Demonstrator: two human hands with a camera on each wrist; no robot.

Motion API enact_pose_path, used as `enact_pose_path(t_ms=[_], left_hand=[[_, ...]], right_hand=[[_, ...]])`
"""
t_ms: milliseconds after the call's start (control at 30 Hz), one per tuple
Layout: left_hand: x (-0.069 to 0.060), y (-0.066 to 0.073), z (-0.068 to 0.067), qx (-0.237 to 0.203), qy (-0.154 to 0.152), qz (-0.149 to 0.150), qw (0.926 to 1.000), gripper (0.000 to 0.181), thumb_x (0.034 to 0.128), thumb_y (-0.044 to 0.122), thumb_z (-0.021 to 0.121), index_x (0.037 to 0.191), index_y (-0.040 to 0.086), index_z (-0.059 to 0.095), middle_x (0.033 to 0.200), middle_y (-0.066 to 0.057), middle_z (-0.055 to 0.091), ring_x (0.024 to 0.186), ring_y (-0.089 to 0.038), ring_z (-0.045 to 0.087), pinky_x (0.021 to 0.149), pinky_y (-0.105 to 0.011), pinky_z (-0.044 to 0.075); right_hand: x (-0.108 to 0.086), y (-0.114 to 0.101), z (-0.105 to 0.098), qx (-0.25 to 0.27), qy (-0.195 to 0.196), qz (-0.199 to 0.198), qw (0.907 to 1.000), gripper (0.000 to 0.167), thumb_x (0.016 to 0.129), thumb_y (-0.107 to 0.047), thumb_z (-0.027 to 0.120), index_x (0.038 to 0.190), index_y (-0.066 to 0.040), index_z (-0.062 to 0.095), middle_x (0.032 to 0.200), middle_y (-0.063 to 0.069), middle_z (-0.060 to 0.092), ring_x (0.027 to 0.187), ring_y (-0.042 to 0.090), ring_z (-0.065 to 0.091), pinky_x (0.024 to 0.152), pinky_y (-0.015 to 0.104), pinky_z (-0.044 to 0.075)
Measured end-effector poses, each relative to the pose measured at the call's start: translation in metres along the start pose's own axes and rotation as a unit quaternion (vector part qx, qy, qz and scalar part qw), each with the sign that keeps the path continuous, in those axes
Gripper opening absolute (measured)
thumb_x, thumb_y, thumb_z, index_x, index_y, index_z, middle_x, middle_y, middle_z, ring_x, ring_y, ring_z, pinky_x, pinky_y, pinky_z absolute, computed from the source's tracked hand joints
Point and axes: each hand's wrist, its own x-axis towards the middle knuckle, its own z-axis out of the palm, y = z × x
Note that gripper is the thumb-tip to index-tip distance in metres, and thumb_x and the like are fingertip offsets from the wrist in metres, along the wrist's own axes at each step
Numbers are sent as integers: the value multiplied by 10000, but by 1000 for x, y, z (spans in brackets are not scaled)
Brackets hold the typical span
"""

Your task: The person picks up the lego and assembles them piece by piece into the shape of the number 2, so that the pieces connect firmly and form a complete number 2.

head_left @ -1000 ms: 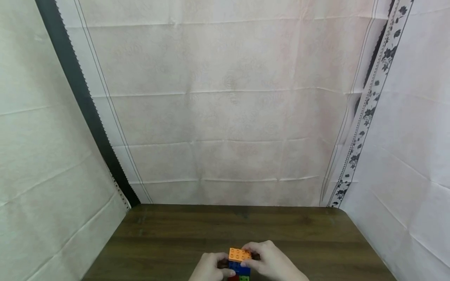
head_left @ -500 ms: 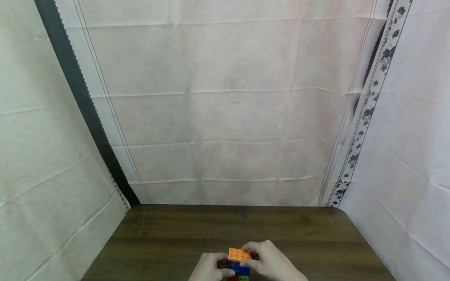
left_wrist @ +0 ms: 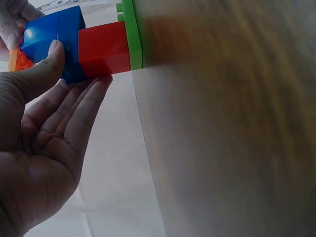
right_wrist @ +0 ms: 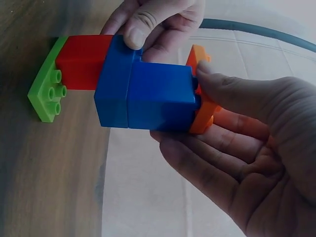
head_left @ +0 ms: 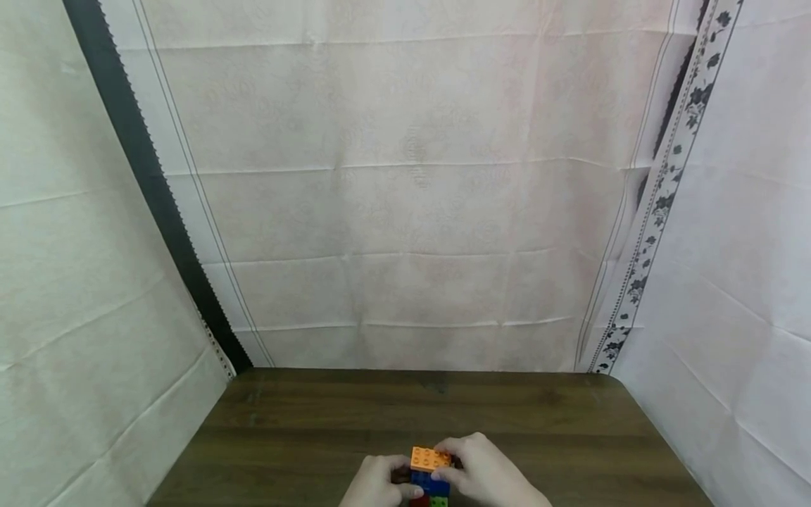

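Observation:
A stack of toy building bricks stands on the wooden table. At its bottom is a green plate [right_wrist: 48, 89] with studs, then a red brick [left_wrist: 104, 48], a lower blue brick [right_wrist: 114, 89] and an upper blue brick [right_wrist: 160, 94]. On top sits a flat orange brick [head_left: 426, 458]; in the right wrist view a narrow gap with blue studs shows beneath it. My left hand [head_left: 376, 482] grips the lower blue brick, thumb on one face, fingers on the other side. My right hand [head_left: 478, 468] pinches the orange brick between thumb and fingers.
The brown wooden table [head_left: 304, 422] stretches out behind and beside the hands. Pale cloth [head_left: 412, 211] hangs behind its far edge, with cloth walls at left and right. A dark strip [head_left: 165, 204] runs along the left corner.
The stack's top and my right hand have shifted very slightly to the left. Both hands keep their hold.

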Motion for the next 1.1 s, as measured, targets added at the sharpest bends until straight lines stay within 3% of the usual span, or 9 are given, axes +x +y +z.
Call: enact_pose_path(t_ms=[233,467,933,1100], left_hand=[[0,-1,0,5,-16,22,10000,214,864,166,804,1062,108,749,919,7,730,855,-195,696,774,-457,573],[1,0,1,54,5,23,10000,222,857,179,811,1063,119,754,914,23,732,850,-176,696,771,-435,575],[-1,-1,2,49,-28,33,10000,218,860,181,808,1063,121,751,920,12,730,856,-194,694,773,-454,571],[1,-1,2,230,45,24,9997,214,857,186,812,1054,129,754,914,35,728,853,-176,689,774,-454,569]], right_hand=[[-1,-2,1,-36,-98,164,9998,273,940,-275,727,1149,-99,714,1005,-82,723,806,-28,626,684,213,533],[-1,1,2,-48,2,25,10000,265,925,-259,745,1137,-101,721,1007,-72,732,820,-20,641,684,205,535],[-4,1,3,433,28,112,9990,262,916,-237,755,1131,-91,720,988,-35,741,799,14,656,663,205,531],[-3,0,2,296,56,82,9995,261,915,-243,757,1126,-93,720,982,-33,741,783,2,647,655,203,528]])
